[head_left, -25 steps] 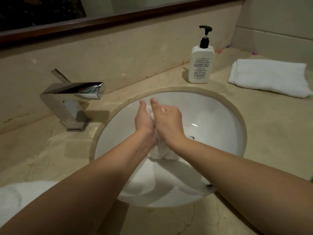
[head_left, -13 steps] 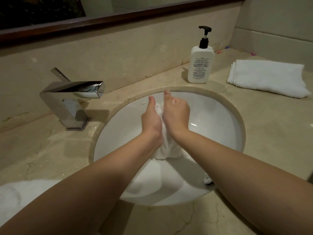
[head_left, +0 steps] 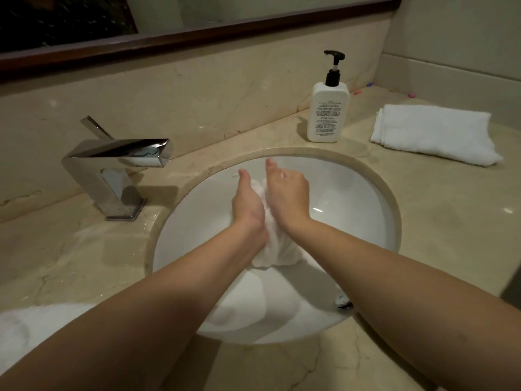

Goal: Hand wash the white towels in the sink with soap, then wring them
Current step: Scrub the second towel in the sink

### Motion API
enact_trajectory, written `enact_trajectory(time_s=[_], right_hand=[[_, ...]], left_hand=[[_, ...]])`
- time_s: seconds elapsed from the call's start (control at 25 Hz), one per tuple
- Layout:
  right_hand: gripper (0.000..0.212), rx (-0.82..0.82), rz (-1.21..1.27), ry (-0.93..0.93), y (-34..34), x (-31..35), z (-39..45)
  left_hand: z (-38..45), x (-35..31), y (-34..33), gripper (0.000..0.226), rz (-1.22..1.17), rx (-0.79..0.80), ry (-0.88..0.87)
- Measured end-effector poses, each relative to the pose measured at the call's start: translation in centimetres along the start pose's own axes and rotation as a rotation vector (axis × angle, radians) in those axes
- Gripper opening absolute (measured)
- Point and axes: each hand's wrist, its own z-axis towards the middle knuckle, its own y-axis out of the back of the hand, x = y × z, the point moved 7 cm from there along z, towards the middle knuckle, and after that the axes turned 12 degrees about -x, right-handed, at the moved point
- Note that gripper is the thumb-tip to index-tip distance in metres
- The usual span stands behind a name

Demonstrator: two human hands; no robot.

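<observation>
I've got both hands over the sink [head_left: 375, 198] w/ the wet white towel [head_left: 275, 249] sandwiched between them. Left hand [head_left: 248, 204] and right hand [head_left: 286, 193] are pressed palm to palm on the cloth, fingers straight and pointing away from me toward the backsplash; not curled round it, just squeezing flat from both sides. The towel bunches out below the wrists and hangs just above the basin floor, a bit of it also showing between the thumbs.

Vs 1 s ago: hands sit further from me and higher in the basin, fingertips now near the far rim, and the right hand leads the left by more. Vs 0.5 s ago the change is small, approx same spot, same flat press. Towel bunch under the wrists looks about the same.

Soap pump bottle [head_left: 328, 111] stands upright on the counter behind the sink, unmoved. Folded white towel [head_left: 434, 134] lies on the counter to the right, well apart from the basin, unmoved. Chrome faucet [head_left: 118, 170] at left, no water visible from it. Another white cloth [head_left: 31, 331] shows at the near left edge, partly hidden by my left forearm.
</observation>
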Motion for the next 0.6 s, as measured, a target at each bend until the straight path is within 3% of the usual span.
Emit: enact_trajectory(time_s=[0.08, 0.24, 0.36, 0.52, 0.6], right_hand=[[0.062, -0.071, 0.008, -0.039, 0.6, -0.3, 0.5], [0.056, 0.099, -0.014, 0.136, -0.9, 0.8, -1.6], [0.058, -0.035, -0.020, -0.038, 0.2, -0.8, 0.1], [0.056, 0.094, 0.021, 0.084, -0.6, 0.5, -1.4], [0.055, 0.021, 0.024, 0.019, -0.1, 0.2, -0.2]], left_hand=[[-0.7, -0.3, -0.4, 0.074, 0.038, -0.008, -0.040], [-0.8, -0.7, 0.8, 0.075, -0.131, -0.103, 0.055], [-1.0, -0.2, 0.1, 0.076, -0.007, -0.071, -0.018], [-1.0, -0.9, 0.9, 0.071, -0.065, -0.146, 0.002], [-1.7, -0.9, 0.3, 0.073, -0.002, -0.105, -0.026]])
